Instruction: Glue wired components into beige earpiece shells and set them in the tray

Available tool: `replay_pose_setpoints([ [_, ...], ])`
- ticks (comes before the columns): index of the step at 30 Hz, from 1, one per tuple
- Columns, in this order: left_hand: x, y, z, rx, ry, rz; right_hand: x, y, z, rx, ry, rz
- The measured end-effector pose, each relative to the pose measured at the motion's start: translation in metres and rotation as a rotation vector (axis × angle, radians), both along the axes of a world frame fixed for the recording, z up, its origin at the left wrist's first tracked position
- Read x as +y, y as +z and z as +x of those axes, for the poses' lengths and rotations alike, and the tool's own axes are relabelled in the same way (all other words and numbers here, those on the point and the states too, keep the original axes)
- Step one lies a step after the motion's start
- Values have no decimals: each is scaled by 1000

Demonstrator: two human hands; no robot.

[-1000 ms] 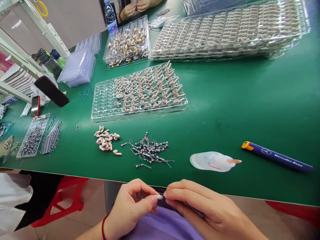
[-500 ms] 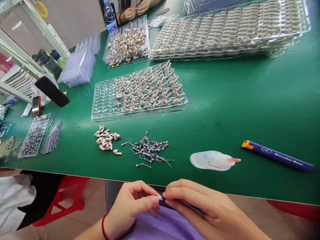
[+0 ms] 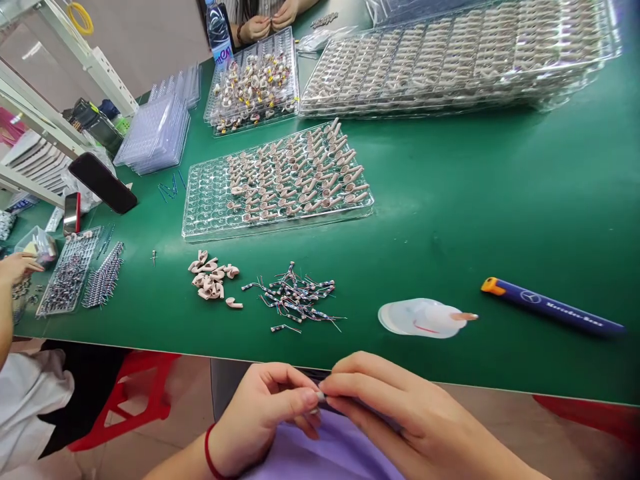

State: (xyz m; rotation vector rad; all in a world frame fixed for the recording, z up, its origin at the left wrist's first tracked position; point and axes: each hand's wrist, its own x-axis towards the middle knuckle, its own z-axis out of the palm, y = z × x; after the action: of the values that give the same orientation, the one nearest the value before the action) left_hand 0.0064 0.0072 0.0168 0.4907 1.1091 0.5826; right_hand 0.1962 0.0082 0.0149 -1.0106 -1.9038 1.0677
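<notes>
My left hand (image 3: pixel 265 417) and my right hand (image 3: pixel 395 420) meet just below the near edge of the green table (image 3: pixel 500 200), over my purple lap. Both pinch one tiny part between their fingertips; it is too small to name. In front of them on the table lie a heap of small wired components (image 3: pixel 297 298) and a cluster of beige curved pieces (image 3: pixel 213 280). Behind those stands a clear tray (image 3: pixel 200 200), its right half filled with beige pieces.
A clear lid with a beige tip (image 3: pixel 423 317) and a blue pen-like tool (image 3: pixel 553 307) lie to the right. Stacked filled trays (image 3: pixel 450 60), empty trays (image 3: pixel 155 130), a phone (image 3: pixel 103 182) and a bottle (image 3: pixel 219 33) are farther back. Other people's hands show at the far left (image 3: pixel 15 267) and top (image 3: pixel 265 23).
My hands have stayed together, shifting slightly left and up. A neighbour's hand has come into view at the far left edge.
</notes>
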Motion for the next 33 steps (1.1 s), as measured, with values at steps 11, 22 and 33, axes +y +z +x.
replay_pose_setpoints([
  [11, 2, 2, 3, -70, 51, -91, 5, -8, 2, 153, 48, -443],
  [22, -2, -1, 1, 1, -25, 71, 0, -12, -1, 195, 16, -303],
  [33, -1, 9, 2, 126, -50, 206, -3, -8, -7, 273, -75, -100],
])
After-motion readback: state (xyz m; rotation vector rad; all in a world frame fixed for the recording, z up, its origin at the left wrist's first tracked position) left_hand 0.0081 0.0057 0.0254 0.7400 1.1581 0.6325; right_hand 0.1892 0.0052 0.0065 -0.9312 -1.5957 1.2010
